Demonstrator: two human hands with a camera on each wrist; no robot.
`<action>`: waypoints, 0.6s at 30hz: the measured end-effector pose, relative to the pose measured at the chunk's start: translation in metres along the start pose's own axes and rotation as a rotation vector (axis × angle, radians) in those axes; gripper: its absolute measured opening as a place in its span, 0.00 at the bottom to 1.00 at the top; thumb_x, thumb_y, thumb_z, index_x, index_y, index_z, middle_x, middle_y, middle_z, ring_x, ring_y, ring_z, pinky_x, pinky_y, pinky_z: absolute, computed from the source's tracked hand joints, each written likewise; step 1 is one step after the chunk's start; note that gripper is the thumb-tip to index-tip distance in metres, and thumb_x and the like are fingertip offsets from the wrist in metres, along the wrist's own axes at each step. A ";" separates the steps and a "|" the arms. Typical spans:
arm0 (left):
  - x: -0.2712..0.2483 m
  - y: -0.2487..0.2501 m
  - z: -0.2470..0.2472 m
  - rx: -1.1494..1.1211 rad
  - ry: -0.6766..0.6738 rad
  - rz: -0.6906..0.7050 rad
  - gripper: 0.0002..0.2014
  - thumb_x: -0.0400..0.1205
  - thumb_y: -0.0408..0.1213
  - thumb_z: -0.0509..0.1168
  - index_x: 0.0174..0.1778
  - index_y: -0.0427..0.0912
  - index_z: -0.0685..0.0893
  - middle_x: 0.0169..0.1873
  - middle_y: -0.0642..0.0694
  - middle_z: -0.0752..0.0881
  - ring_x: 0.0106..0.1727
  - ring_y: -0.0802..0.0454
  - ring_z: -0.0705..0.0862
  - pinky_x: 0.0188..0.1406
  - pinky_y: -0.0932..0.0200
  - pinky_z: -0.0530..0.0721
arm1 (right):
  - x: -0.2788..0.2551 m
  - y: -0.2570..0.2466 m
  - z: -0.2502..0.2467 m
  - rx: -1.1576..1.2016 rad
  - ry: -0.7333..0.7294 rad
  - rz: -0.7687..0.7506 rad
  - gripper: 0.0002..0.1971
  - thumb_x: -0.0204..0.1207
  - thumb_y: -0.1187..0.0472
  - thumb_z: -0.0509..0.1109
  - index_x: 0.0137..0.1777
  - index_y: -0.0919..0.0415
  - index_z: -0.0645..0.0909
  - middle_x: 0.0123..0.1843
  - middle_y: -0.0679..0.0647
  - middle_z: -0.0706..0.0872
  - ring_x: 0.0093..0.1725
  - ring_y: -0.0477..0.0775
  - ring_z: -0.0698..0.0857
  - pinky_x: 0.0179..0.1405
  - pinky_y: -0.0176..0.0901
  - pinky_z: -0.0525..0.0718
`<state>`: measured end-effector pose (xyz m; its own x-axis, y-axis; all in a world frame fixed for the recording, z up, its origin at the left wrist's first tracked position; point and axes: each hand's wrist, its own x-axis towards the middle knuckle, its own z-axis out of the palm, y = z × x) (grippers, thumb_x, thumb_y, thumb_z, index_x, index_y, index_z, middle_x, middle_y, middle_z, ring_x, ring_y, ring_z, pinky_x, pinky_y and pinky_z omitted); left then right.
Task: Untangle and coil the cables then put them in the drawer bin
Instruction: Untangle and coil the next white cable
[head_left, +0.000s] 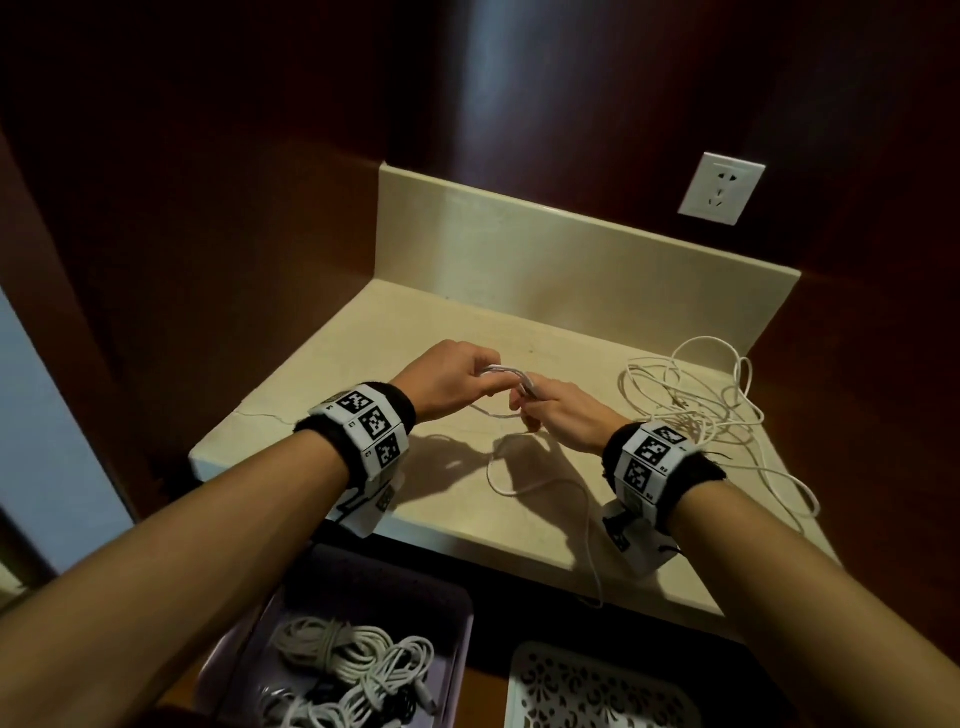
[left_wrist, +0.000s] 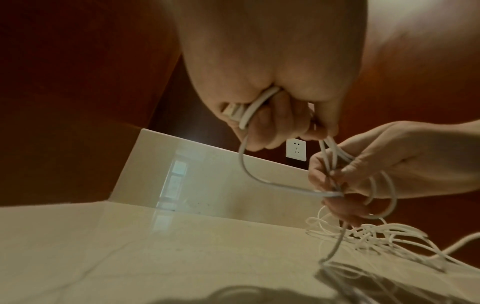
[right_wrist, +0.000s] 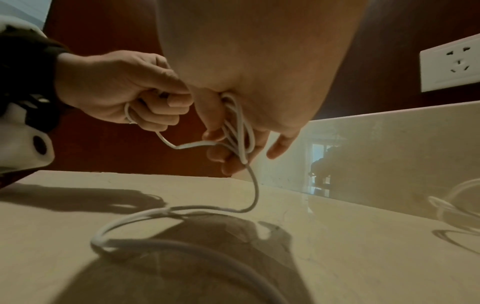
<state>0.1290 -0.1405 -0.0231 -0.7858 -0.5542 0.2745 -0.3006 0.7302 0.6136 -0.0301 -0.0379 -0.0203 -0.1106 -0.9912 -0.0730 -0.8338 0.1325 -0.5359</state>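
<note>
Spanning both hands (head_left: 493, 392): white cable (head_left: 511, 375)

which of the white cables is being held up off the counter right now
The white cable stretched between the left hand and right hand; the tangled pile lies untouched to the right.

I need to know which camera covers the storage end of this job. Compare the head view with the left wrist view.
Only the head view shows the purple drawer bin with coiled cables and the white patterned tray below the counter.

Only the left wrist view shows the cable's connector tucked under the left hand's fingers.

Both show the left hand and right hand gripping the white cable, the tangled cable pile, and the wall socket.
</note>
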 end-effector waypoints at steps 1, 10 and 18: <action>0.000 -0.001 -0.001 0.073 -0.009 0.005 0.15 0.82 0.52 0.66 0.36 0.45 0.80 0.27 0.49 0.78 0.32 0.50 0.75 0.33 0.54 0.68 | 0.000 0.002 -0.001 -0.043 -0.007 -0.021 0.09 0.80 0.65 0.58 0.47 0.50 0.76 0.42 0.52 0.84 0.47 0.57 0.80 0.54 0.54 0.79; 0.004 0.001 0.000 0.640 -0.094 0.088 0.20 0.79 0.55 0.68 0.61 0.49 0.77 0.55 0.48 0.83 0.49 0.45 0.82 0.46 0.53 0.79 | -0.009 0.000 -0.026 -0.411 -0.075 -0.090 0.10 0.88 0.59 0.53 0.48 0.56 0.74 0.39 0.53 0.79 0.42 0.58 0.77 0.41 0.47 0.70; 0.008 0.010 -0.003 0.756 -0.083 0.062 0.21 0.85 0.59 0.56 0.55 0.51 0.88 0.44 0.46 0.82 0.44 0.48 0.76 0.41 0.56 0.71 | -0.014 0.001 -0.031 -0.542 -0.048 -0.124 0.14 0.89 0.49 0.50 0.50 0.57 0.70 0.33 0.51 0.75 0.37 0.58 0.75 0.37 0.47 0.67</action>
<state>0.1211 -0.1389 -0.0129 -0.8421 -0.4937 0.2170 -0.5198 0.8502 -0.0832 -0.0463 -0.0243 0.0061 0.0199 -0.9964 -0.0822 -0.9993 -0.0172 -0.0344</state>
